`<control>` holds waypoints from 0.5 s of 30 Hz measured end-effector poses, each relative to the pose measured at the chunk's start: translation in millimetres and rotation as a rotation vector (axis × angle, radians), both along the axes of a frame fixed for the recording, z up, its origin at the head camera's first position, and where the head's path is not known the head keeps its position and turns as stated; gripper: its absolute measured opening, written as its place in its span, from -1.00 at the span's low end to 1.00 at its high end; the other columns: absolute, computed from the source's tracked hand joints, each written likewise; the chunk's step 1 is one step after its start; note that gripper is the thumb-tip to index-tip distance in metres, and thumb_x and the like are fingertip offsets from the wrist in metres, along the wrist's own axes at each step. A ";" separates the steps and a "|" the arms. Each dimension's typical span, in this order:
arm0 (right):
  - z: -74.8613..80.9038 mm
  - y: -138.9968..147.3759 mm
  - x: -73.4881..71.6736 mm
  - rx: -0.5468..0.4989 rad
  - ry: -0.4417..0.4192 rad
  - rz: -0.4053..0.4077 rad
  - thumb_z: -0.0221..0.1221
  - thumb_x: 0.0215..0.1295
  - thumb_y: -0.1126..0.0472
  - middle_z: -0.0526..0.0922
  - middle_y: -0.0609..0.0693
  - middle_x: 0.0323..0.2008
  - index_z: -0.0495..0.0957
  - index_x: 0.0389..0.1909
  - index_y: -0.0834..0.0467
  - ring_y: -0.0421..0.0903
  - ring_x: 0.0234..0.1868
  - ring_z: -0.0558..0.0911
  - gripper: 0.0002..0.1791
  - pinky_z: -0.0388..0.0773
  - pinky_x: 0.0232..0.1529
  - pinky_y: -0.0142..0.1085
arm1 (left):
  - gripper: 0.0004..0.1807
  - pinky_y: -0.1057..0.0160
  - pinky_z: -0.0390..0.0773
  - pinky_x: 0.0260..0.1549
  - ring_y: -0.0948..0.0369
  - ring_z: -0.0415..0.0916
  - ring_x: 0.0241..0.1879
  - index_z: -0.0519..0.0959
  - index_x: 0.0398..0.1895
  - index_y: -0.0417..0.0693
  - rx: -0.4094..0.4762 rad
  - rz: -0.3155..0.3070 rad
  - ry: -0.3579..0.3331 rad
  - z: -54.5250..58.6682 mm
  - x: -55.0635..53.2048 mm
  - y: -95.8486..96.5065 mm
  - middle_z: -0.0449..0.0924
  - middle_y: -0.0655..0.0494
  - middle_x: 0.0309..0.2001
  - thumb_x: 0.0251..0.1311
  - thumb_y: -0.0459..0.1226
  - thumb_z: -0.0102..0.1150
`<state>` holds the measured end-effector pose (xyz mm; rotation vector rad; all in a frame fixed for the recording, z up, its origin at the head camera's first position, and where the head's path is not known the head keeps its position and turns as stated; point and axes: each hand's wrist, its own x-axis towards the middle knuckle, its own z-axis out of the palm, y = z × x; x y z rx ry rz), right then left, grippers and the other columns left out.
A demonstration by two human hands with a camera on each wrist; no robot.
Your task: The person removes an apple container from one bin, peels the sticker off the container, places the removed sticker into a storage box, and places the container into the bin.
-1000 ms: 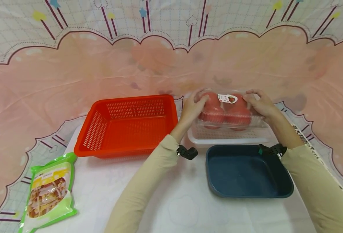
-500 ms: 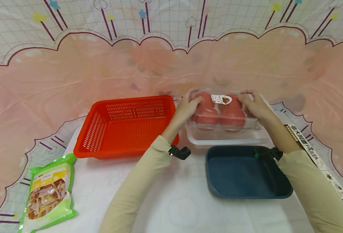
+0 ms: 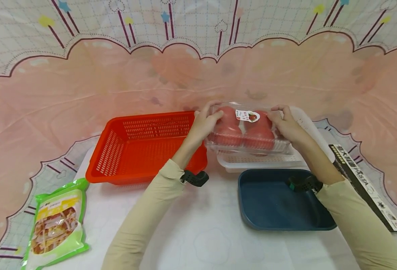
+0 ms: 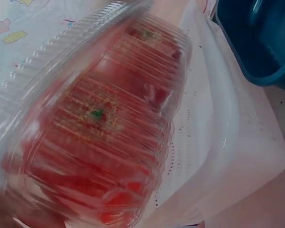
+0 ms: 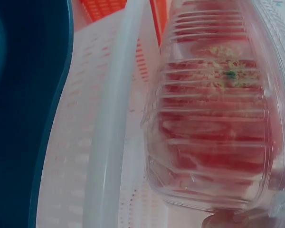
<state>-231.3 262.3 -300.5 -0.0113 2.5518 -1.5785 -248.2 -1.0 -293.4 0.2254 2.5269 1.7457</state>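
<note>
- Above the white perforated plastic basket (image 3: 232, 165), towards the back of the white-covered worktop (image 3: 205, 240), the clear ribbed plastic pack (image 3: 233, 139) of big red round fruits (image 3: 259, 137) is on the move, and it's going left!
- Half a second brings a clear shift: from the head view, its left end now meets the right edge of the red-orange slatted plastic basket (image 3: 147, 150).
- Left hand (image 3: 203, 122) has the left end, fingers curled round it with the thumb over the lid; right hand (image 3: 287, 122) grips the opposite end. Both holding the pack, no slack visible.
- Look right, and more of the white basket's far corner is showing, while the long black-and-white pasta packet (image 3: 367, 183) comes out from behind the forearm.
- What does it mean? I'd call this a carry in progress: the pack is between the two baskets, not set down in either. Whether its underside brushes the white rim, I can't tell.
- Elsewhere, all quiet: the dark blue rounded plastic tray (image 3: 272, 210) and the glossy green-edged food bag (image 3: 56, 225) hold their places, untouched by either hand.
</note>
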 end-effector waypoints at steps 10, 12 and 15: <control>2.0 -17.8 4.7 0.026 -0.018 0.030 -0.16 0.46 -0.14 0.19 -0.15 -0.67 -0.12 0.28 0.01 -0.23 -0.65 0.27 -0.43 0.30 -0.54 -0.37 | -0.59 -0.07 0.43 0.09 0.08 0.15 0.18 0.43 0.23 0.35 0.014 0.022 -0.001 3.3 5.3 -18.9 0.33 -0.02 0.20 0.31 -0.09 0.04; 2.8 -22.0 5.9 0.027 -0.014 0.036 -0.15 0.46 -0.13 0.19 -0.15 -0.67 -0.12 0.28 0.02 -0.23 -0.66 0.26 -0.44 0.29 -0.55 -0.37 | -0.59 -0.08 0.41 0.11 0.07 0.16 0.17 0.43 0.23 0.34 0.015 0.029 0.006 4.3 7.7 -23.2 0.33 -0.02 0.21 0.31 -0.10 0.04; 3.9 -27.9 7.7 0.031 -0.010 0.041 -0.14 0.47 -0.10 0.19 -0.14 -0.66 -0.12 0.28 0.02 -0.21 -0.65 0.26 -0.45 0.29 -0.57 -0.38 | -0.58 -0.11 0.39 0.11 0.06 0.15 0.17 0.42 0.24 0.34 0.016 0.028 0.004 4.8 10.9 -30.1 0.31 -0.02 0.23 0.32 -0.10 0.04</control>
